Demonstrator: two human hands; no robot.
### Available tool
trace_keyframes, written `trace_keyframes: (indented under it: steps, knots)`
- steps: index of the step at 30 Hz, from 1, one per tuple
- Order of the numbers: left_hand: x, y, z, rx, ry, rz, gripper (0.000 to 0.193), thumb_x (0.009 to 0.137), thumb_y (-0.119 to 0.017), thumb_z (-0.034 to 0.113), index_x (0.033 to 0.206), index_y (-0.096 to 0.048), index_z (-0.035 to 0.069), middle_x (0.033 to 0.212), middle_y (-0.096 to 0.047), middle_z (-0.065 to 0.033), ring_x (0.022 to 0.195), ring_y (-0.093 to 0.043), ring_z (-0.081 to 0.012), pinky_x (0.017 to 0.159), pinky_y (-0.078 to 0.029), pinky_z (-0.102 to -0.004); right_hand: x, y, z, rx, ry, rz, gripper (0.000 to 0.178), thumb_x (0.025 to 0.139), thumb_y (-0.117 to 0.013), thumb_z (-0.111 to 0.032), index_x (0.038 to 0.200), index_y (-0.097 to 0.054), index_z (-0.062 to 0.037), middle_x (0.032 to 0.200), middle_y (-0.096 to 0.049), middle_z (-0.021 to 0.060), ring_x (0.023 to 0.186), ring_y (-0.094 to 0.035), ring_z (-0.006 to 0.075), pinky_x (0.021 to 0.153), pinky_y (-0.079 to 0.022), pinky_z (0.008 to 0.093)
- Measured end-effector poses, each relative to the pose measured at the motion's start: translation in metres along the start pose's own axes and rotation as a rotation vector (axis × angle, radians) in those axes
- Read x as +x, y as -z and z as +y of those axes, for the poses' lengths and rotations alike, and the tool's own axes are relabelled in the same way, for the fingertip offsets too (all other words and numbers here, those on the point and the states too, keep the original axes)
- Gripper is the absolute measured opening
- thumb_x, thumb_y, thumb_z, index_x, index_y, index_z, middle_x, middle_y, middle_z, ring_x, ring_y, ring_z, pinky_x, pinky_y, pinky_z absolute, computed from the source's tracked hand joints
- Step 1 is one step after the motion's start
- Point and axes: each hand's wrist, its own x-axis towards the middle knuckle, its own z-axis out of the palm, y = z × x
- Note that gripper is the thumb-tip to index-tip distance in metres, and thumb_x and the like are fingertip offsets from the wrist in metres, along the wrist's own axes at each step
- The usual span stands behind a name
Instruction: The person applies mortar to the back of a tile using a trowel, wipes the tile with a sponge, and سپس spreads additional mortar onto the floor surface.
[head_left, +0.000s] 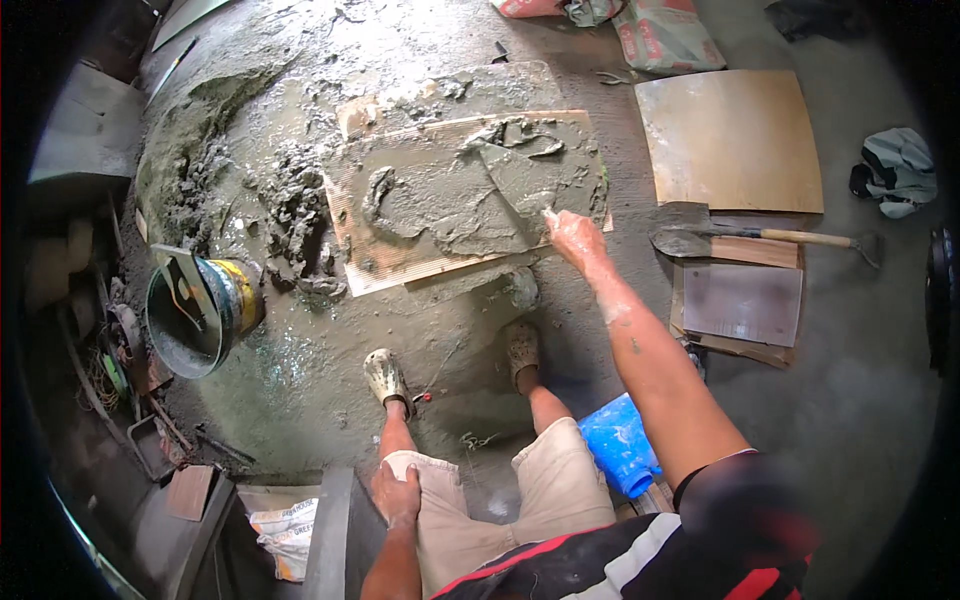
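My right hand is closed round the handle end of a trowel whose mortar-coated blade lies against the wet grey mortar. That mortar is spread over a ridged tan board on the ground in front of my feet. Toward the board's far right, the mortar is folded and lumpy near the blade. My left hand rests on the left leg of my beige shorts, fingers laid over the cloth, with no tool in it.
Heaped mortar lies left of the board, beside a bucket holding a flat tool. At right are a shovel, a brown sheet and stacked panels. A blue container stands by my right leg; cement bags lie far off.
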Motion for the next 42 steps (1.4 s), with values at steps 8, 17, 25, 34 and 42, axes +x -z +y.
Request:
trace_keyframes:
  steps: [8, 17, 25, 34, 42]
  knots:
    - [0.002, -0.004, 0.009, 0.066, 0.009, 0.021, 0.075, 0.090, -0.065, 0.049, 0.143, -0.051, -0.002, 0.141, -0.055, -0.0229, 0.134, -0.048, -0.0383, 0.109, -0.041, -0.0510, 0.035, 0.015, 0.041, 0.108, -0.075, -0.034, 0.054, 0.103, -0.043, -0.049, 0.115, -0.071, -0.0040, 0.119, -0.069, 0.0246, 0.115, -0.064, 0.0435, 0.098, -0.050, 0.0534]
    - [0.000, -0.008, 0.035, 0.123, 0.036, -0.045, 0.077, 0.091, -0.064, 0.050, 0.147, -0.047, 0.000, 0.145, -0.053, -0.0195, 0.138, -0.044, -0.0366, 0.110, -0.041, -0.0517, 0.051, 0.020, 0.103, 0.099, -0.054, -0.015, 0.054, 0.102, -0.043, -0.049, 0.118, -0.071, -0.0049, 0.122, -0.068, 0.0252, 0.115, -0.063, 0.0459, 0.097, -0.049, 0.0551]
    - [0.002, -0.018, 0.045, 0.159, 0.039, -0.077, 0.077, 0.091, -0.062, 0.051, 0.147, -0.047, 0.000, 0.146, -0.051, -0.0196, 0.139, -0.043, -0.0367, 0.110, -0.040, -0.0527, 0.104, 0.031, 0.156, 0.014, -0.027, 0.064, 0.054, 0.102, -0.043, -0.049, 0.108, -0.073, -0.0040, 0.115, -0.070, 0.0243, 0.109, -0.066, 0.0453, 0.094, -0.051, 0.0540]
    - [0.002, -0.020, 0.035, 0.182, 0.025, -0.026, 0.077, 0.092, -0.061, 0.051, 0.147, -0.047, 0.000, 0.142, -0.054, -0.0210, 0.135, -0.046, -0.0378, 0.108, -0.042, -0.0524, 0.046, 0.046, 0.172, -0.066, -0.111, 0.015, 0.046, 0.102, -0.045, -0.047, 0.116, -0.070, -0.0108, 0.113, -0.071, 0.0224, 0.108, -0.067, 0.0433, 0.091, -0.052, 0.0543]
    - [0.003, -0.020, 0.049, 0.194, 0.034, -0.069, 0.076, 0.092, -0.061, 0.050, 0.147, -0.046, 0.001, 0.144, -0.053, -0.0207, 0.137, -0.044, -0.0377, 0.108, -0.041, -0.0522, 0.102, 0.071, 0.166, -0.172, -0.080, 0.066, 0.044, 0.104, -0.045, -0.042, 0.117, -0.068, -0.0065, 0.115, -0.071, 0.0226, 0.109, -0.068, 0.0387, 0.090, -0.054, 0.0521]
